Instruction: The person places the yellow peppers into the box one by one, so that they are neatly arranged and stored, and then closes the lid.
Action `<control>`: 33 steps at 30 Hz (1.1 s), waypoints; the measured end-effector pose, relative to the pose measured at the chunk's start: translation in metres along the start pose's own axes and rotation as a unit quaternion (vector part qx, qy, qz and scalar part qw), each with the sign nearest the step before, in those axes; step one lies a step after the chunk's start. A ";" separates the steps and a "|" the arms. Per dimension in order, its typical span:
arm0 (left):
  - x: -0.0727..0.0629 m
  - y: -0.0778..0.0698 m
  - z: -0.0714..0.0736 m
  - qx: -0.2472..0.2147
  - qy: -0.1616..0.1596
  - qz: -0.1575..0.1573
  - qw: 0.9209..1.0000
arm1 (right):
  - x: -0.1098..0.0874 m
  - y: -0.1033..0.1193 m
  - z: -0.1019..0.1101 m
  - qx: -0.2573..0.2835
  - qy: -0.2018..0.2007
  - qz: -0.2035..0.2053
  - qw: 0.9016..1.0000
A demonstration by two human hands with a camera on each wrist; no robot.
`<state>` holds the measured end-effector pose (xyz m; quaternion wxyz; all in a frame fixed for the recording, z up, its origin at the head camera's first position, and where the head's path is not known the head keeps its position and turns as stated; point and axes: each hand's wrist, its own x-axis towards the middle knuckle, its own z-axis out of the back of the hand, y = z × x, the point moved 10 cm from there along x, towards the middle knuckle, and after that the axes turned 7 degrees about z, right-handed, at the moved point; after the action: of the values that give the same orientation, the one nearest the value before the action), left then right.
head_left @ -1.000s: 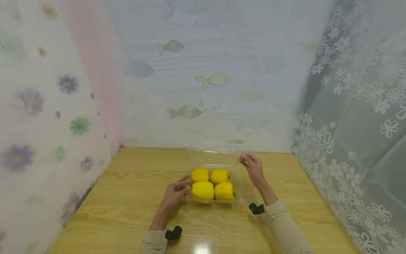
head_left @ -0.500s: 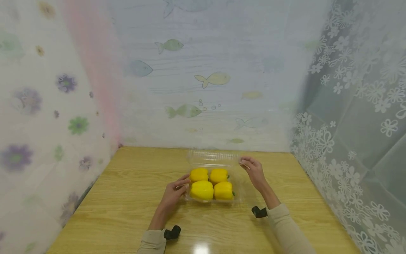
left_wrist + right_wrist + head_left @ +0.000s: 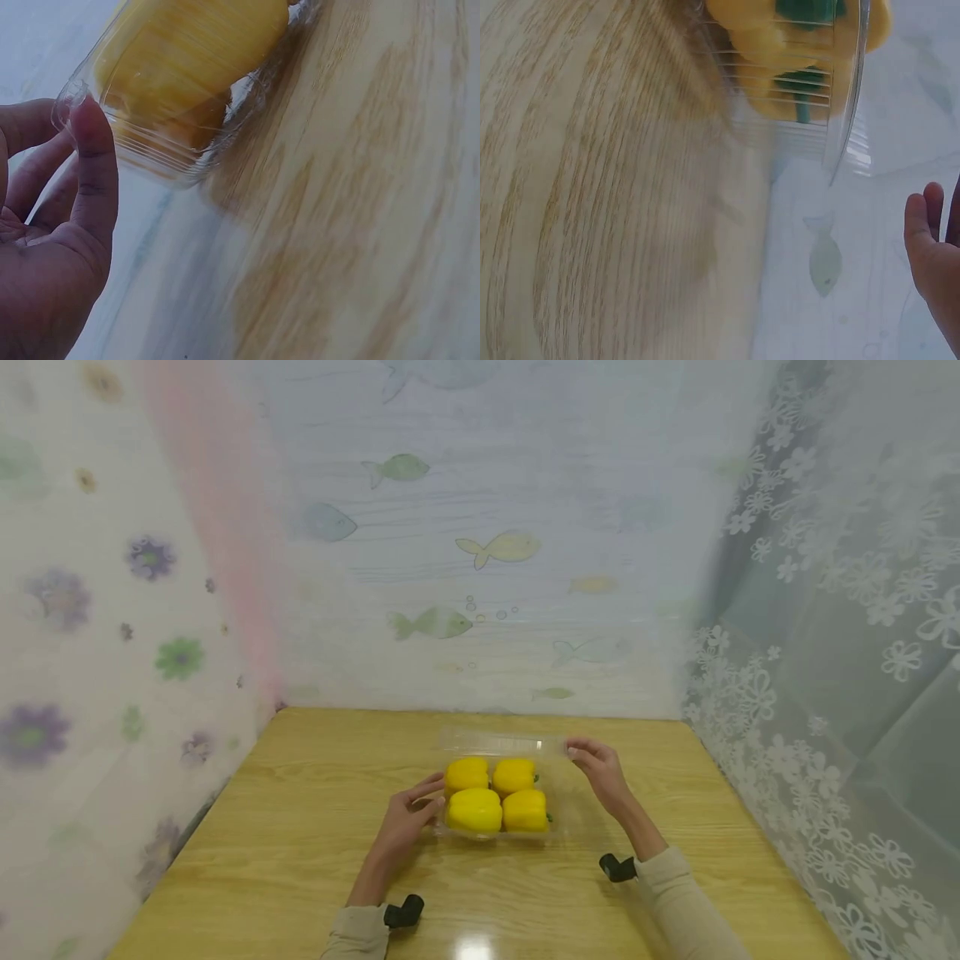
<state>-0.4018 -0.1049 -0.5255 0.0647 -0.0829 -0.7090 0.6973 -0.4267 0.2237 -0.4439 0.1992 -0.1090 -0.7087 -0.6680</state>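
Several yellow bell peppers (image 3: 475,811) lie in two rows in a clear plastic clamshell box (image 3: 491,836) on the table. Its lid (image 3: 480,742) stands raised along the far side. My left hand (image 3: 408,814) is at the box's left end; in the left wrist view its thumb (image 3: 94,139) and a finger pinch the rim. At the lid's right corner, my right hand (image 3: 602,774) pinches the edge between thumb and fingertips in the head view. In the right wrist view only part of that hand (image 3: 937,255) shows, at the right edge, with the peppers' green stems behind the ribbed plastic.
The wooden table (image 3: 300,827) ends at a back curtain (image 3: 495,635) printed with fish. Flowered curtains (image 3: 180,658) hang at both sides. A small black camera piece (image 3: 405,911) sits on each wrist.
The lid's upper edge has come down in the head view, and the lid looks narrower. My right hand has moved slightly down with it. The left hand keeps its place at the box.
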 end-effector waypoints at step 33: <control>-0.004 -0.001 0.013 -0.037 -0.048 0.026 0.998 | -0.033 -0.005 -0.008 -0.126 0.101 0.018 0.987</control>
<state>-0.4002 -0.1181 -0.5242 0.0095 -0.0703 -0.7343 0.6751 -0.3978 0.2186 -0.4620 0.2663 -0.0780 -0.5932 -0.7557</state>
